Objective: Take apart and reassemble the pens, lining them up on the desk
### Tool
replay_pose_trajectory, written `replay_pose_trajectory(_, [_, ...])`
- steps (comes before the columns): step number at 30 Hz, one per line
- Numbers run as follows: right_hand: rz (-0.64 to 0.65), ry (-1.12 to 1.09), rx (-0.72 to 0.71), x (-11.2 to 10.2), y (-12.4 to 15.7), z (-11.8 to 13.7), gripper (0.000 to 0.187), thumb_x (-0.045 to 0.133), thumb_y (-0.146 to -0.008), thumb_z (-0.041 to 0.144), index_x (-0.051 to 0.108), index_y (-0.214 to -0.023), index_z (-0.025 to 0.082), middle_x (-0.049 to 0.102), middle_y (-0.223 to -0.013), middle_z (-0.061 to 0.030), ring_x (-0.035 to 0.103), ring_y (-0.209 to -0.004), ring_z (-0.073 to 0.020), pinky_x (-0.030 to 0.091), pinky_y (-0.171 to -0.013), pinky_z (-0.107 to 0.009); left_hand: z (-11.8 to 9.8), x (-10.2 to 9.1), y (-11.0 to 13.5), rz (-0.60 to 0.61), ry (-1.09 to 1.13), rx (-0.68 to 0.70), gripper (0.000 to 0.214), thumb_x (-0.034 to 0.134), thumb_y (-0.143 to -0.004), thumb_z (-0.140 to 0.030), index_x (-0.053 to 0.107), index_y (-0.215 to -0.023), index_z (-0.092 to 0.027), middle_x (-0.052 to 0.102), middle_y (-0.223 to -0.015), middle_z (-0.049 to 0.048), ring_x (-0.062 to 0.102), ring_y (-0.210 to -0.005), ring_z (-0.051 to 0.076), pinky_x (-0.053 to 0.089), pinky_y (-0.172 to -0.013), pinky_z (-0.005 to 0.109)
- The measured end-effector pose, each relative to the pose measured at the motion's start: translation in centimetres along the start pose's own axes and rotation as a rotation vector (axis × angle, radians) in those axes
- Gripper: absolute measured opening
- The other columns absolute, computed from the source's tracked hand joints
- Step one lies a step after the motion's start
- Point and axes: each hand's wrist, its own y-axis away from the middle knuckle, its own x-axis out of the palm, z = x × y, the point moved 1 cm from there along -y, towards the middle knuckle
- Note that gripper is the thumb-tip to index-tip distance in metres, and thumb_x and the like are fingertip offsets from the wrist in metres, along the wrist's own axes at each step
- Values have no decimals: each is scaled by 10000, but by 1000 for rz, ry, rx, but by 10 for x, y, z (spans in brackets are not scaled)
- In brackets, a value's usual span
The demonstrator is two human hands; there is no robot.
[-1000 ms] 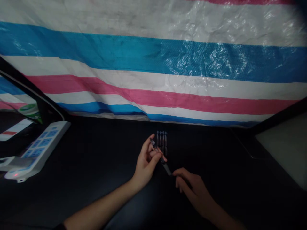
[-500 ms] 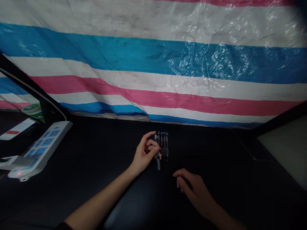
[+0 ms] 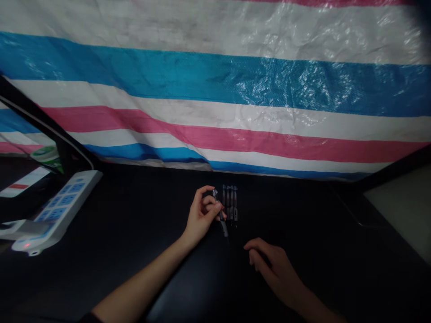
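The left hand (image 3: 203, 213) pinches a slim pen (image 3: 222, 224) between thumb and fingertips, its lower end angled toward the person, just beside a row of similar pens (image 3: 230, 204) laid parallel on the dark desk (image 3: 134, 211), their spacing leaving each one separately reachable. The right hand (image 3: 272, 264) rests well apart, fingers loosely curled around nothing visible. Dim light and the left fingers obscure the pens' markings, so their exact kind is hard to tell.
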Motion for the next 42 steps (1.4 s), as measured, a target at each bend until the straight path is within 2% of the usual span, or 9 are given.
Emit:
replay_pose_trajectory(5, [4, 8, 3, -1, -1, 2, 264, 364, -994, 345, 593, -1009, 214, 577, -717, 10, 551, -609, -128, 424, -602, -250, 0, -2, -3, 8, 9, -9, 573, 706, -798, -271, 374, -1265, -265, 557, -766, -74, 671, -575, 112, 528, -527, 203])
replay_pose_trajectory(11, [-4, 22, -9, 0, 0, 0, 277, 359, -994, 349, 601, -1011, 214, 572, -715, 12, 557, -615, -131, 423, -600, -251, -1, -2, -3, 16, 5, -17, 484, 722, -784, -276, 415, -1157, -236, 566, -745, -72, 684, -594, 122, 529, -538, 195])
replay_pose_trajectory(25, [-13, 44, -12, 0, -1, -1, 281, 358, -992, 353, 599, -1038, 215, 579, -702, 6, 558, -599, -134, 431, -573, -249, -1, -4, -3, 14, 9, -1, 479, 717, -792, -295, 411, -1157, -240, 609, -744, -59, 688, -614, 133, 526, -562, 214])
replay_pose_trajectory(31, [-12, 47, -12, 0, -1, 0, 279, 357, -985, 343, 601, -1026, 214, 570, -689, 8, 555, -593, -136, 424, -567, -249, -1, -3, -5, 7, 22, -11, 585, 709, -798, -279, 383, -1284, -259, 587, -772, -57, 673, -599, 119, 511, -558, 212])
replay_pose_trajectory(37, [-3, 43, -5, 0, -1, -1, 281, 352, -991, 358, 593, -1023, 215, 563, -699, 6, 539, -603, -140, 411, -573, -257, -3, -5, -6, -4, 17, -13, 495, 730, -778, -288, 438, -1172, -224, 607, -737, -54, 680, -591, 133, 522, -555, 223])
replay_pose_trajectory(42, [1, 49, -5, 1, 0, 2, 274, 352, -990, 347, 596, -1013, 223, 557, -691, 10, 531, -596, -138, 404, -570, -255, -4, -6, -6, -20, 6, -10, 503, 725, -783, -294, 440, -1191, -226, 628, -742, -49, 675, -595, 123, 508, -556, 209])
